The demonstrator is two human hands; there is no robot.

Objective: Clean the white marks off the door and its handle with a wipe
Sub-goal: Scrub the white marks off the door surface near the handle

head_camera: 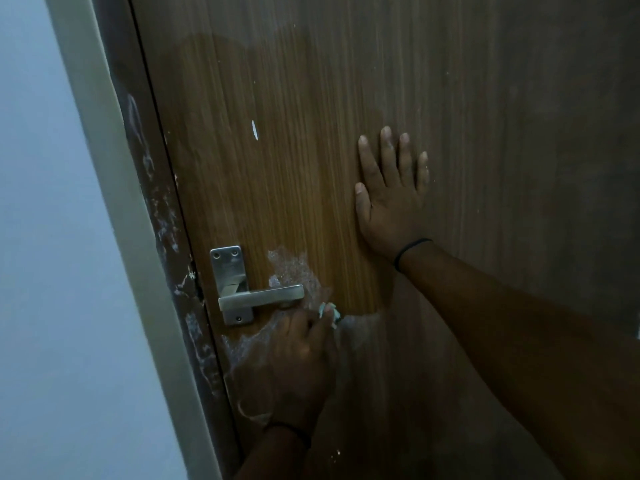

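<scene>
A brown wood-grain door (pixel 277 168) fills the view. Its metal lever handle (pixel 261 299) sits on a steel plate at the lower left. White smears (pixel 291 268) spread on the door just above and to the right of the lever, and more lie below it. My left hand (pixel 298 362) is just under the lever's tip, its fingers curled round a crumpled pale wipe (pixel 329 311) pressed to the door. Higher up, my right hand (pixel 391 192) lies flat against the door with its fingers spread. A small white streak (pixel 254 129) marks the door above.
The dark door frame (pixel 166 237) to the left of the door carries many white smudges. Beyond it runs a pale cream trim (pixel 114 202) and a light blue-grey wall (pixel 45 271). A damp-looking darker patch covers the door's middle.
</scene>
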